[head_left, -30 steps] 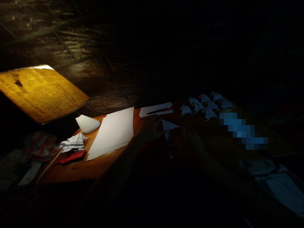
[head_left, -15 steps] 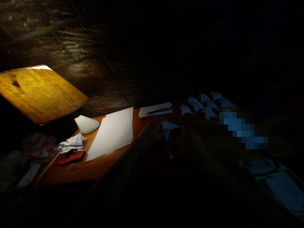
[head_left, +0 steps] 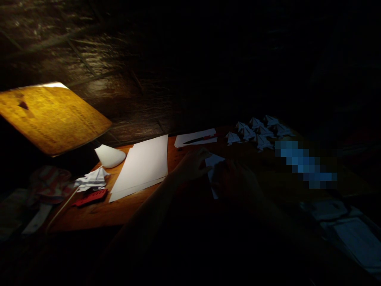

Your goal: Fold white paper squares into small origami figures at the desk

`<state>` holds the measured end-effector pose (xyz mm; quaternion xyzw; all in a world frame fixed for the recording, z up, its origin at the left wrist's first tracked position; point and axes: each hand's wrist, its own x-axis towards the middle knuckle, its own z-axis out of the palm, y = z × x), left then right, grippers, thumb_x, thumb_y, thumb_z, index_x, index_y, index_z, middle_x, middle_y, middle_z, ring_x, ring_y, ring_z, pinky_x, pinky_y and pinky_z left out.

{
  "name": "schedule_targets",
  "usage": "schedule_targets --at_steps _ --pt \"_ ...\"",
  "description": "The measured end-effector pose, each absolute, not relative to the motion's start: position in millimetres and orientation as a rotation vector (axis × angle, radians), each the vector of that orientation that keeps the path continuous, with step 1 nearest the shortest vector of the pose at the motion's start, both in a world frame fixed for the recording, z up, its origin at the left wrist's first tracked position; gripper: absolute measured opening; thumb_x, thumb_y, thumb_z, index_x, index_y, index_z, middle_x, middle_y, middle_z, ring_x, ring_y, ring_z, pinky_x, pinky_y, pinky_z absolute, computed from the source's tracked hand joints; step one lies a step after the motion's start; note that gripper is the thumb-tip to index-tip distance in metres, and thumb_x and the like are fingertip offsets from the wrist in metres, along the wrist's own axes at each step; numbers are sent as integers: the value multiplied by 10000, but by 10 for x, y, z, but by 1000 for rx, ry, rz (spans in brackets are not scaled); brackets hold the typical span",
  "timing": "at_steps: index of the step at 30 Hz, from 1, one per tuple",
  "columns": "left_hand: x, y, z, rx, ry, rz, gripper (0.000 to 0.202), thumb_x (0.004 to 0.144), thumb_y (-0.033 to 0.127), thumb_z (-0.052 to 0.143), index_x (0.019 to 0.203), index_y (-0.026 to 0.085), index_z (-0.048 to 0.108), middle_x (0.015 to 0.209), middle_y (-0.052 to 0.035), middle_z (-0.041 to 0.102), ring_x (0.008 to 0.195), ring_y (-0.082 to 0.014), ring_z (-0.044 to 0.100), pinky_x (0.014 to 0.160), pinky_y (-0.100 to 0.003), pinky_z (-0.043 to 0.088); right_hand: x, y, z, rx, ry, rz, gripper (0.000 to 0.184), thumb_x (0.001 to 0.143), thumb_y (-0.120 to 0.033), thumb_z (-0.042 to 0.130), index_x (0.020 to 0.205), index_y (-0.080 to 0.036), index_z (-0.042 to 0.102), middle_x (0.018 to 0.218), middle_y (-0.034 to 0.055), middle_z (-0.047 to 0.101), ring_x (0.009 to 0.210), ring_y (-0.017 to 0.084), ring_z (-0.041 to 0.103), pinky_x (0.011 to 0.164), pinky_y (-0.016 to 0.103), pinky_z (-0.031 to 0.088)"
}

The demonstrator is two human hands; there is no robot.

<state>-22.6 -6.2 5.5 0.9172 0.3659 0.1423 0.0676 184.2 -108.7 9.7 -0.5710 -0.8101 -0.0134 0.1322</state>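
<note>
A partly folded piece of white paper (head_left: 215,162) lies between my two hands over the table, its lower point hanging toward me in shadow. My left hand (head_left: 194,163) is closed on its left edge, thumb and fingers apart around the paper's side. On the opposite edge, my right hand (head_left: 239,174) has its fingers bent against the paper; deep shadow hides most of them. Beyond, at the right, several folded paper figures (head_left: 262,142) stand grouped on the table. One more folded figure, with dark stripes (head_left: 93,178), sits at the far left.
White sheets (head_left: 143,165) lie left of my hands. Behind them, a red-handled knife (head_left: 199,139) rests on smaller paper (head_left: 190,135). A lamp with a white shade (head_left: 109,155), a yellowish panel (head_left: 56,119), a red object (head_left: 91,197) and cloth (head_left: 49,182) occupy the left.
My right hand has shifted slightly off the paper to the right, so more of the paper shows. My left hand stays at the left edge. The view has moved very little.
</note>
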Motion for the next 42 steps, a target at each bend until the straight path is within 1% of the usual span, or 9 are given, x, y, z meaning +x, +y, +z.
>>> schedule_targets --at_steps 5,11,15,18,21,26,30,37,42 --pt "-222 -60 52 2842 1074 368 469 947 409 608 1383 237 569 1412 -106 532 1295 -290 527 1086 -503 444 1856 -1079 53 -1647 -2330 -42 523 975 -558 486 1238 -128 628 1269 178 607 1091 302 592 916 418 462" --pt "-185 -95 58 2902 1090 280 500 941 334 584 1439 325 540 1435 -89 504 1343 -308 472 1100 -548 416 1853 -1052 -7 -1607 -2345 -70 570 983 -551 472 1333 -115 584 1419 180 561 1191 318 544 967 442 447" --pt "-163 -105 52 2899 1065 272 586 928 261 565 1497 346 459 1481 -66 505 1370 -306 440 1117 -560 391 1868 -989 1 -1547 -2387 -65 576 980 -568 472 1325 -121 585 1407 167 581 1180 318 533 954 442 448" --pt "-151 -106 58 2913 1065 237 599 921 246 555 1503 346 451 1491 -66 504 1358 -311 447 1108 -558 392 1914 -902 1 -1496 -2436 -68 603 950 -628 508 1291 -139 601 1369 160 605 1167 316 530 953 433 440" --pt "-142 -105 72 2942 1073 216 566 932 269 544 1492 323 477 1482 -86 507 1358 -319 447 1103 -553 388 1972 -825 21 -1463 -2478 -71 611 931 -653 531 1253 -141 617 1311 160 630 1132 312 542 913 419 447" --pt "-119 -103 103 2952 1117 192 589 906 283 583 1484 339 486 1495 -76 502 1362 -320 456 1093 -552 382 2021 -795 100 -1447 -2485 -50 523 931 -586 582 1220 -153 636 1235 142 659 1109 292 559 868 381 454" --pt "-109 -111 149 2945 1141 223 555 890 297 614 1438 339 537 1433 -69 544 1327 -306 497 1088 -536 375 2018 -808 119 -1445 -2464 -8 477 930 -551 604 1225 -177 637 1224 115 667 1116 280 566 866 367 457" --pt "-165 -111 170 2901 1277 333 498 880 453 670 1351 302 613 1323 -73 592 1280 -313 520 1071 -526 385 2044 -815 89 -1435 -2475 -31 490 953 -552 570 1228 -150 630 1280 141 655 1128 290 574 893 384 480" --pt "-230 -73 146 2888 1375 360 546 881 531 670 1357 268 617 1344 -91 572 1252 -322 535 1053 -523 406 2064 -805 57 -1409 -2473 -49 526 934 -594 578 1226 -161 638 1295 152 654 1134 308 581 878 396 504"
